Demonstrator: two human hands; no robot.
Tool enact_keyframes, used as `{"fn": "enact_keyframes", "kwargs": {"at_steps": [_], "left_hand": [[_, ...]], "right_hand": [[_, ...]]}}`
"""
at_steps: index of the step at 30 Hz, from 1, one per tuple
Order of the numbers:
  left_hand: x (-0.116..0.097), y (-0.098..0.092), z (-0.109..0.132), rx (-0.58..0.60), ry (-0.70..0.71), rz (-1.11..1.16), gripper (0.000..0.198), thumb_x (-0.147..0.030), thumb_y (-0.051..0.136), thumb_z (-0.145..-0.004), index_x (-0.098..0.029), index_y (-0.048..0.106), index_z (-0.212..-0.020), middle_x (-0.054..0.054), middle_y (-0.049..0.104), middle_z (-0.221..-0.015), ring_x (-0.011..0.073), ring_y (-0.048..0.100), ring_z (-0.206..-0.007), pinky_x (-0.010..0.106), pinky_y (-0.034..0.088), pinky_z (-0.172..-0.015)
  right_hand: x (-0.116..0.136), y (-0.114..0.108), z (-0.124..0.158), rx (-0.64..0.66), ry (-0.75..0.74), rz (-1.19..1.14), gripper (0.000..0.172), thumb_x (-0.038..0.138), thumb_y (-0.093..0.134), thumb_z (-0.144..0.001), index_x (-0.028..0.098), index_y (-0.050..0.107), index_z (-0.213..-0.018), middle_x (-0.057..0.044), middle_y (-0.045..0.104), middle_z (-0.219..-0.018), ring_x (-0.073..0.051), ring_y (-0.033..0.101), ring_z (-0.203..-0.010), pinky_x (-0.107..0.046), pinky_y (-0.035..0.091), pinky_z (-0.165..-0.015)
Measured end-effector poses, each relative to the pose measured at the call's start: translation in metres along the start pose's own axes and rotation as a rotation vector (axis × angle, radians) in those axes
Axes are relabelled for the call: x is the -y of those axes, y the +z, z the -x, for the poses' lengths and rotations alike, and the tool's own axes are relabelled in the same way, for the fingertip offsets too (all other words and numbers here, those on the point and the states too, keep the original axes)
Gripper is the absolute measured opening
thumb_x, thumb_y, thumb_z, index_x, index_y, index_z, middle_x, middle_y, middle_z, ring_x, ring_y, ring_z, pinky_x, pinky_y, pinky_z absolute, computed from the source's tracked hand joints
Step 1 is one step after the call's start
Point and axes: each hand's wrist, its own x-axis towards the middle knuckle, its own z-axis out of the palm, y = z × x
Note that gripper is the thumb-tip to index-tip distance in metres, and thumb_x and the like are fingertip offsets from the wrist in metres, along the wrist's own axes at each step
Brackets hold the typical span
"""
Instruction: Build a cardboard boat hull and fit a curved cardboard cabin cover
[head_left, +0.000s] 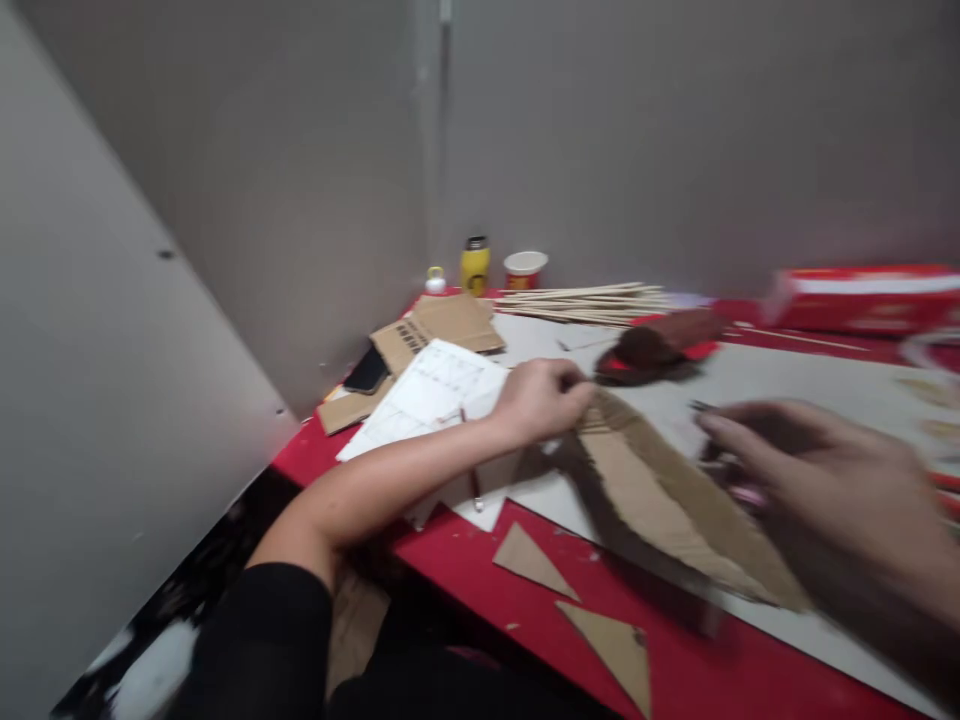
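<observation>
My left hand (541, 400) pinches the far end of a long brown cardboard piece (675, 505), lifting it off a grey board (787, 385) on the red table (480, 570). My right hand (832, 480) hovers near the cardboard's right side. It is smeared by motion, with something pinkish and dark by its fingers that I cannot make out. A white sheet with drawn lines (431, 395) lies under my left wrist.
Two cardboard triangles (534, 562) (615, 645) lie near the table's front edge. At the back stand a yellow bottle (475, 265), a red-and-white cup (525, 269) and a bundle of wooden sticks (585, 300). Flat cardboard pieces (442, 330), a dark phone (367, 372), a brown object (664, 342) and a red box (870, 298) also lie there.
</observation>
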Motion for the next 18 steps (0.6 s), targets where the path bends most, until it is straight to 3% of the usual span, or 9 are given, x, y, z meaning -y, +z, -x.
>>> {"fn": "enact_keyframes", "kwargs": {"at_steps": [3, 8, 12, 15, 18], "left_hand": [[0.004, 0.003, -0.014, 0.059, 0.027, 0.115, 0.014, -0.012, 0.058, -0.077, -0.016, 0.068, -0.069, 0.004, 0.07, -0.067, 0.0165, 0.062, -0.064, 0.026, 0.048, -0.06], [0.005, 0.009, -0.025, 0.2, 0.026, 0.258, 0.014, -0.018, 0.058, -0.078, -0.015, 0.067, -0.069, 0.002, 0.067, -0.063, 0.0137, 0.059, -0.057, 0.023, 0.045, -0.052], [0.006, 0.019, -0.021, 0.258, 0.002, 0.339, 0.014, -0.022, 0.059, -0.08, -0.015, 0.067, -0.072, 0.002, 0.068, -0.067, 0.0135, 0.059, -0.061, 0.023, 0.046, -0.056], [0.009, 0.021, -0.019, 0.246, -0.007, 0.366, 0.014, -0.024, 0.06, -0.082, -0.016, 0.067, -0.073, 0.001, 0.068, -0.068, 0.0138, 0.06, -0.063, 0.024, 0.047, -0.058], [0.01, 0.017, -0.017, 0.21, 0.035, 0.317, 0.011, -0.023, 0.061, -0.082, -0.018, 0.068, -0.073, 0.001, 0.068, -0.069, 0.0146, 0.061, -0.065, 0.025, 0.047, -0.061]], "right_hand": [[0.015, -0.001, -0.004, 0.132, 0.068, -0.125, 0.028, 0.048, 0.068, -0.077, 0.024, 0.064, -0.091, -0.002, 0.06, -0.065, -0.013, 0.051, -0.049, -0.024, 0.038, -0.038], [0.015, -0.006, -0.018, 0.104, 0.01, -0.106, 0.026, 0.04, 0.058, -0.084, 0.02, 0.061, -0.1, 0.008, 0.043, -0.047, -0.01, 0.04, -0.035, -0.022, 0.031, -0.035], [0.012, -0.009, -0.02, 0.123, 0.021, -0.11, 0.024, 0.036, 0.057, -0.085, 0.018, 0.061, -0.1, 0.01, 0.037, -0.046, -0.009, 0.037, -0.035, -0.021, 0.028, -0.035], [0.012, -0.009, -0.02, 0.144, -0.025, -0.096, 0.026, 0.035, 0.058, -0.085, 0.016, 0.062, -0.102, 0.008, 0.044, -0.053, -0.009, 0.043, -0.043, -0.023, 0.036, -0.044], [0.015, -0.008, -0.019, 0.204, -0.093, 0.012, 0.025, 0.032, 0.06, -0.084, 0.015, 0.065, -0.102, -0.001, 0.062, -0.075, -0.014, 0.057, -0.068, -0.027, 0.045, -0.063]]}}
